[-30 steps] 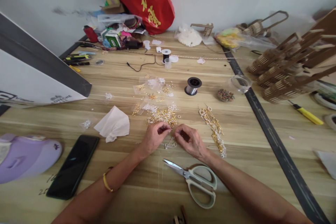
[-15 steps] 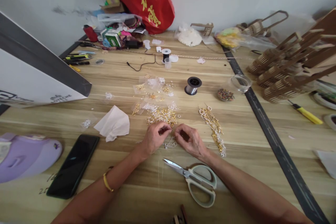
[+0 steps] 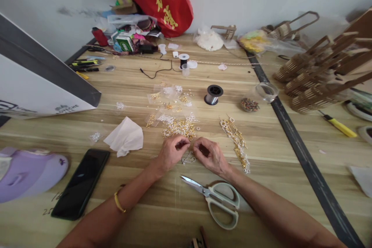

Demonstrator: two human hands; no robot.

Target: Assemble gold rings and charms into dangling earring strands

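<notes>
My left hand (image 3: 172, 152) and my right hand (image 3: 209, 155) meet over the wooden table (image 3: 162, 209), fingers pinched together. Between them they work on a small silver chain piece (image 3: 188, 159) that dangles down to the tabletop. What exactly each fingertip pinches is too small to make out. A pile of small gold findings (image 3: 179, 128) lies just beyond my hands. A row of finished gold and silver chains (image 3: 238, 143) lies to the right of my right hand.
White-handled scissors (image 3: 216, 199) lie near my right forearm. A black phone (image 3: 80, 183), a white tissue (image 3: 125, 137) and a purple case (image 3: 27, 172) sit to the left. A thread spool (image 3: 213, 95), a bead dish (image 3: 249, 105) and wooden racks (image 3: 316, 73) stand farther back.
</notes>
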